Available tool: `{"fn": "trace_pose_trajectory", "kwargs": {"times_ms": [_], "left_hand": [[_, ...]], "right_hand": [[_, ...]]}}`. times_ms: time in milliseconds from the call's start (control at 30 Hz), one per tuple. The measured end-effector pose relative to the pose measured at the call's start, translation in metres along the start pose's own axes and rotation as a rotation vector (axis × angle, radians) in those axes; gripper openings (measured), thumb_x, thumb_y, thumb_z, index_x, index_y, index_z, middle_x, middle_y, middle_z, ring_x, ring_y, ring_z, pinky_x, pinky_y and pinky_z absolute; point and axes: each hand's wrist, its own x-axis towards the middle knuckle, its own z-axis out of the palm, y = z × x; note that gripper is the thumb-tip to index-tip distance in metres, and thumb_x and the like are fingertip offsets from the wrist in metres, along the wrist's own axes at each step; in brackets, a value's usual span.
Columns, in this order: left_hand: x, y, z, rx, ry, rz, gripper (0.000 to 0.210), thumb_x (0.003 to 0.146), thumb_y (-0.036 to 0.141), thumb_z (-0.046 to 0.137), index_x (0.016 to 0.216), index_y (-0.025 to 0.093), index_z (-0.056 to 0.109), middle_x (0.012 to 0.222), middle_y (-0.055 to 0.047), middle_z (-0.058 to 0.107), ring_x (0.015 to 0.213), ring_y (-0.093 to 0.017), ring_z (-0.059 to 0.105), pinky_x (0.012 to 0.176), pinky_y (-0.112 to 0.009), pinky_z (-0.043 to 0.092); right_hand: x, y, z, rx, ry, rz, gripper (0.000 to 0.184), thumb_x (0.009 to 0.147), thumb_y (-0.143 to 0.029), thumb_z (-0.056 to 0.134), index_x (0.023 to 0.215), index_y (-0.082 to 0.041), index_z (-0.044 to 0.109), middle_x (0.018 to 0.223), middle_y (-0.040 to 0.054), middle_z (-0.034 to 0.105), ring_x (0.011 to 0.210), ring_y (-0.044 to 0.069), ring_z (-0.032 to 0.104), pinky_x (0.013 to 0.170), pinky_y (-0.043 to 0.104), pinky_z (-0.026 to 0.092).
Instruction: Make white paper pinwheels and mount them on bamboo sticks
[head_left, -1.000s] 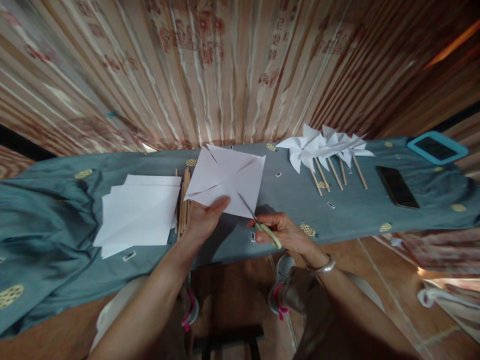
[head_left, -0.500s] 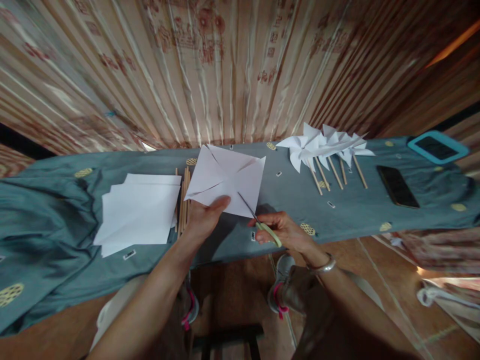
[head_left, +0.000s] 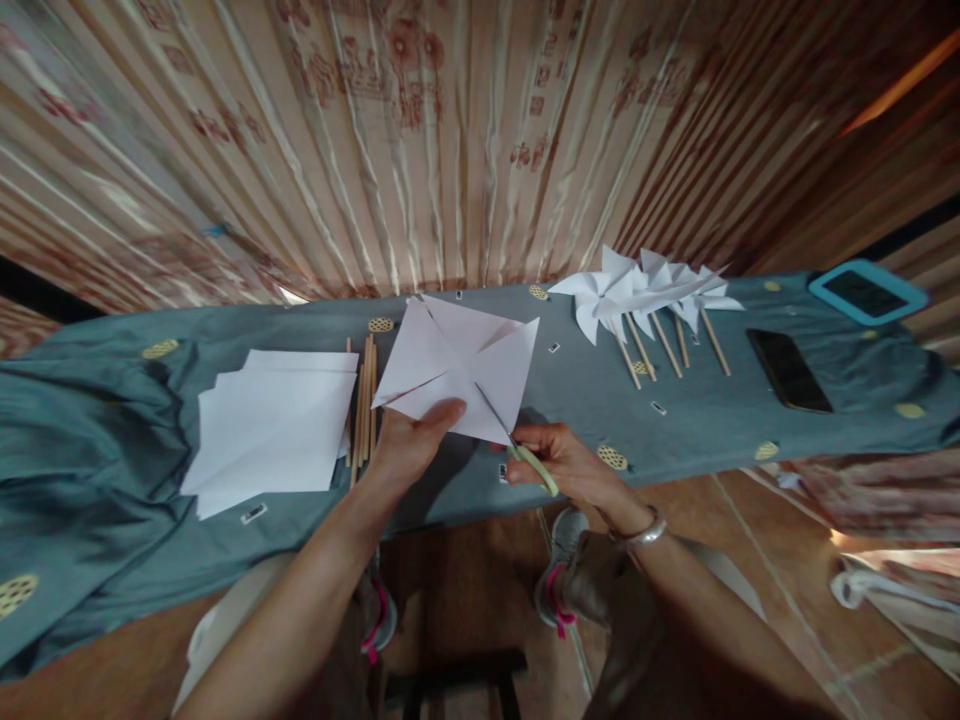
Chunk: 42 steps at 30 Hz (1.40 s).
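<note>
And there's mvmt, a small one: L hand nudges the cut sheet slightly R and nearer, its near edge now closer to the scissors' handles.

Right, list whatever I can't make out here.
All in the head view:
- Left hand: the fingers under the cut sheet, hidden by that sheet.
- Paper stack: how many sheets it holds; the upper ones cover those beneath.
- Pinwheels: parts of their blades, hidden where they overlap.
- Grey-green cloth: its left end, cut off by the picture's edge.
- Small printed labels on the cloth: too small to read.
</note>
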Motion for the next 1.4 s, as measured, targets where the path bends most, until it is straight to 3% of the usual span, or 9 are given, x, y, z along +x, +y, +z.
{"fn": "trace_pose_trajectory", "kwargs": {"times_ms": [333, 600, 767, 1000, 1400], "left_hand": [[0.002, -0.010, 0.001, -0.050, 0.011, 0.004, 0.042, 0.060, 0.028, 0.073, 0.100, 0.016, 0.064, 0.085, -0.008, 0.074, 0.081, -0.025, 0.069, 0.077, -0.037, 0.058], [-0.003, 0.000, 0.000, -0.023, -0.041, -0.036, 0.021, 0.060, 0.030, 0.073, 0.077, 0.020, 0.064, 0.079, -0.006, 0.074, 0.077, -0.024, 0.069, 0.072, -0.035, 0.059], [-0.003, 0.003, 0.001, -0.007, -0.026, -0.029, 0.028, 0.061, 0.028, 0.072, 0.086, 0.018, 0.065, 0.086, -0.008, 0.075, 0.080, -0.025, 0.069, 0.074, -0.036, 0.059], [-0.001, -0.001, 0.000, -0.039, -0.035, -0.021, 0.039, 0.062, 0.025, 0.071, 0.100, 0.017, 0.064, 0.086, -0.008, 0.074, 0.080, -0.026, 0.069, 0.074, -0.037, 0.059], [-0.003, -0.001, 0.000, -0.036, -0.043, -0.032, 0.029, 0.062, 0.027, 0.072, 0.090, 0.020, 0.066, 0.089, -0.008, 0.074, 0.085, -0.028, 0.068, 0.080, -0.042, 0.058]], "right_hand": [[0.002, 0.006, -0.001, 0.008, 0.008, 0.067, 0.051, 0.056, -0.055, 0.082, 0.078, -0.013, 0.063, 0.064, -0.0044, 0.052, 0.055, 0.006, 0.042, 0.048, 0.018, 0.032], [0.004, 0.002, 0.004, 0.048, 0.009, -0.037, 0.056, 0.060, -0.056, 0.080, 0.093, -0.013, 0.066, 0.069, -0.0029, 0.056, 0.057, 0.007, 0.044, 0.052, 0.019, 0.037], [0.004, 0.006, 0.004, 0.052, 0.019, -0.064, 0.056, 0.064, -0.056, 0.078, 0.099, -0.013, 0.068, 0.072, -0.0019, 0.058, 0.060, 0.008, 0.047, 0.055, 0.019, 0.040], [0.007, 0.009, 0.004, 0.080, 0.051, -0.011, 0.054, 0.056, -0.053, 0.083, 0.090, -0.014, 0.070, 0.066, -0.0035, 0.057, 0.056, 0.007, 0.046, 0.051, 0.018, 0.039], [0.007, 0.008, 0.005, 0.074, 0.075, 0.026, 0.054, 0.053, -0.052, 0.084, 0.088, -0.013, 0.069, 0.065, -0.0033, 0.058, 0.055, 0.007, 0.047, 0.051, 0.019, 0.040]]}}
